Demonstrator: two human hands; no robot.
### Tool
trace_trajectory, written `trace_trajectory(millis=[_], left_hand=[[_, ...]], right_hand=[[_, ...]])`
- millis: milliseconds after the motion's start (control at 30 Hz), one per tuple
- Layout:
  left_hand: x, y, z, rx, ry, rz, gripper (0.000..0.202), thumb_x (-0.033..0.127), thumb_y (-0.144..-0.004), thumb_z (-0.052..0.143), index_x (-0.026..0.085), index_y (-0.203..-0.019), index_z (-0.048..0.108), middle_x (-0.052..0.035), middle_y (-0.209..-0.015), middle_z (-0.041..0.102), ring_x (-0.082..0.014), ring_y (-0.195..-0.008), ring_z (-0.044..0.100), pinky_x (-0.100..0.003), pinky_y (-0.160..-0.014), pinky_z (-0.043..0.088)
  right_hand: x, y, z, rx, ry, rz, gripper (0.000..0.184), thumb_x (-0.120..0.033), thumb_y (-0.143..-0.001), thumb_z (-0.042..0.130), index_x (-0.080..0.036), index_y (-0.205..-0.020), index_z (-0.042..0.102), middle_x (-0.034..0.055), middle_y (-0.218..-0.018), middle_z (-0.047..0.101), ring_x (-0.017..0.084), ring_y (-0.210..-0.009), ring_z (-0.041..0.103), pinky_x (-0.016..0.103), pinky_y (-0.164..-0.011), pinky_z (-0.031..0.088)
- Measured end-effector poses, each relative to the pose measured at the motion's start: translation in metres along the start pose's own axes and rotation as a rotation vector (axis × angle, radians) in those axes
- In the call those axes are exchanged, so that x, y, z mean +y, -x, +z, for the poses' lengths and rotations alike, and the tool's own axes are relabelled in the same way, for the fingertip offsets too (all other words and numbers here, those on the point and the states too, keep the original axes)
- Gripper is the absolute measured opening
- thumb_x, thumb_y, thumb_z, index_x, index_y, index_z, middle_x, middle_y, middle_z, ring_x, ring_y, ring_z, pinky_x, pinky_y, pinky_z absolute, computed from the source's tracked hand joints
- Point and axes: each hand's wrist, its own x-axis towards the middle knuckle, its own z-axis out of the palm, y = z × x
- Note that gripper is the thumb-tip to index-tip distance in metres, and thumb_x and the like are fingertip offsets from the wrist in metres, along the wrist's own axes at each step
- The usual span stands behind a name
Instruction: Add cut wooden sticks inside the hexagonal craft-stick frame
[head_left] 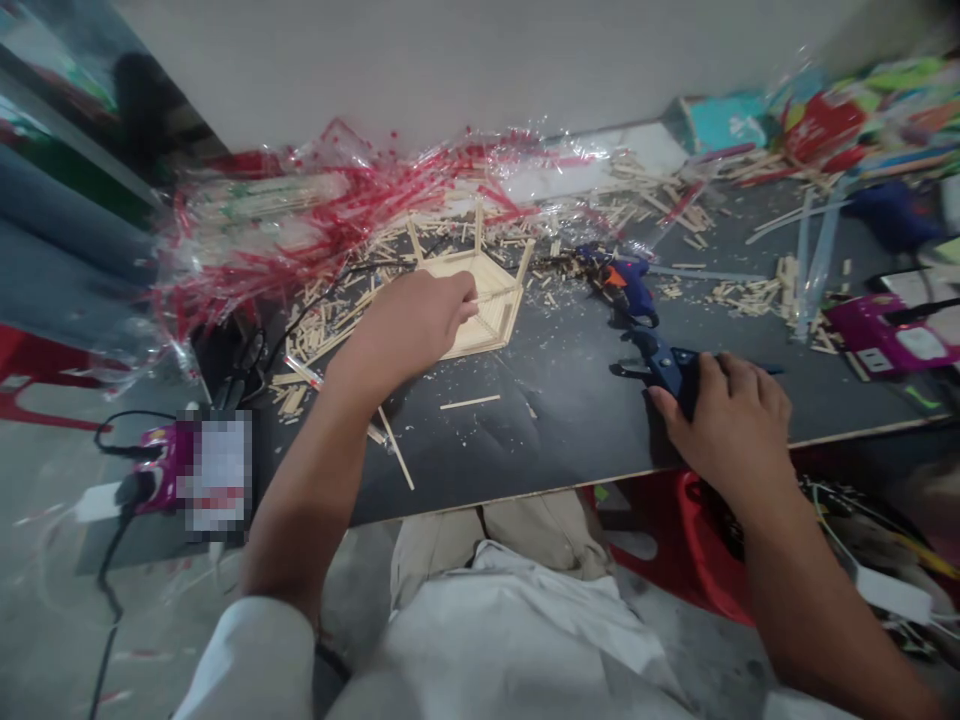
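Observation:
My left hand (427, 315) reaches over a flat, many-sided frame of pale wooden sticks (480, 345), its fingers pinched on a thin wooden stick (501, 293) that lies across the frame. Several short posts (478, 228) stand up from the frame's corners. On the right, my right hand (731, 415) is closed over a dark blue plier-like tool (664, 362) lying on the table, its jaws pointing left. The palm hides part of its handles. A loose stick (470, 402) lies in front of the frame, and another stick (397, 450) rests near my left forearm.
A blue glue gun (630, 285) lies behind the tool. Cut stick pieces (304, 335) litter the dark table (555, 430). Red-and-clear plastic wrappers (300, 215) pile along the back left. Purple power strips (892, 330) with cords sit at the right and left. A red stool (675, 540) stands below.

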Motion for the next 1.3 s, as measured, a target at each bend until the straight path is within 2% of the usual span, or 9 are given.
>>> trace_trajectory(millis=[133, 267, 400, 533, 667, 867, 1033, 1167, 1300], left_hand=[[-0.011, -0.016, 0.016, -0.048, 0.061, 0.083, 0.027, 0.032, -0.102, 0.047, 0.019, -0.101, 0.070, -0.0095, -0.088, 0.074, -0.0237, -0.081, 0.066, -0.031, -0.074, 0.043], [-0.014, -0.020, 0.024, -0.066, 0.118, 0.128, 0.027, 0.032, -0.102, 0.046, 0.018, -0.098, 0.069, -0.0084, -0.086, 0.073, -0.0221, -0.078, 0.065, -0.030, -0.074, 0.043], [-0.016, -0.021, 0.022, -0.075, 0.157, 0.145, 0.027, 0.033, -0.102, 0.045, 0.018, -0.100, 0.068, -0.0067, -0.084, 0.073, -0.0211, -0.077, 0.065, -0.030, -0.075, 0.044], [-0.020, -0.019, 0.022, -0.071, 0.198, 0.180, 0.030, 0.036, -0.104, 0.043, 0.018, -0.101, 0.067, -0.0058, -0.085, 0.073, -0.0207, -0.079, 0.066, -0.031, -0.081, 0.045], [-0.023, -0.019, 0.024, -0.070, 0.207, 0.205, 0.031, 0.038, -0.104, 0.046, 0.017, -0.102, 0.067, -0.0064, -0.086, 0.074, -0.0219, -0.084, 0.068, -0.031, -0.085, 0.045], [-0.030, -0.020, 0.018, -0.042, 0.295, 0.155, 0.029, 0.038, -0.103, 0.050, 0.018, -0.101, 0.071, -0.0037, -0.087, 0.076, -0.0187, -0.086, 0.070, -0.029, -0.084, 0.047], [-0.048, -0.005, -0.004, 0.062, 0.443, 0.074, 0.034, 0.038, -0.106, 0.045, 0.018, -0.100, 0.072, -0.0057, -0.095, 0.078, -0.0167, -0.091, 0.073, -0.029, -0.086, 0.051], [-0.058, 0.002, -0.011, 0.039, 0.476, 0.060, 0.032, 0.038, -0.104, 0.048, 0.018, -0.100, 0.073, -0.0067, -0.094, 0.079, -0.0172, -0.091, 0.073, -0.031, -0.084, 0.053], [-0.055, 0.002, -0.013, 0.001, 0.356, 0.086, 0.031, 0.038, -0.098, 0.055, 0.016, -0.094, 0.077, -0.0033, -0.083, 0.077, -0.0182, -0.081, 0.070, -0.031, -0.080, 0.051]], right_hand=[[-0.025, -0.021, -0.015, 0.163, -0.251, -0.155, 0.032, -0.037, -0.097, 0.060, -0.014, -0.117, 0.069, 0.0241, -0.119, 0.072, 0.040, -0.116, 0.065, 0.057, -0.104, 0.051], [-0.072, -0.053, -0.028, 0.236, -0.508, -0.349, 0.024, -0.029, -0.098, 0.060, -0.015, -0.115, 0.071, 0.0168, -0.115, 0.074, 0.030, -0.112, 0.069, 0.048, -0.099, 0.057], [-0.115, -0.090, -0.029, 0.048, -0.737, -0.367, 0.025, -0.026, -0.097, 0.057, -0.021, -0.118, 0.070, 0.0124, -0.119, 0.073, 0.027, -0.111, 0.070, 0.045, -0.098, 0.056], [-0.137, -0.113, -0.016, -0.108, -0.977, -0.406, 0.025, -0.029, -0.095, 0.060, -0.022, -0.117, 0.068, 0.0098, -0.119, 0.073, 0.023, -0.105, 0.069, 0.040, -0.093, 0.056], [-0.144, -0.119, -0.002, -0.196, -1.119, -0.351, 0.023, -0.041, -0.096, 0.062, -0.022, -0.108, 0.069, 0.0078, -0.109, 0.075, 0.021, -0.095, 0.069, 0.037, -0.088, 0.056], [-0.145, -0.119, 0.012, -0.193, -1.178, -0.307, 0.035, -0.058, -0.096, 0.060, -0.024, -0.100, 0.065, 0.0059, -0.098, 0.071, 0.019, -0.086, 0.066, 0.035, -0.078, 0.055], [-0.145, -0.119, 0.017, -0.191, -1.174, -0.302, 0.036, -0.060, -0.097, 0.058, -0.025, -0.101, 0.063, 0.0063, -0.100, 0.070, 0.020, -0.089, 0.065, 0.036, -0.079, 0.054], [-0.145, -0.119, 0.016, -0.196, -1.159, -0.314, 0.034, -0.058, -0.097, 0.057, -0.025, -0.102, 0.063, 0.0063, -0.101, 0.069, 0.021, -0.090, 0.066, 0.037, -0.079, 0.053], [-0.145, -0.118, 0.009, -0.170, -1.163, -0.319, 0.038, -0.062, -0.097, 0.056, -0.024, -0.099, 0.061, 0.0062, -0.096, 0.068, 0.020, -0.086, 0.065, 0.037, -0.079, 0.053]])
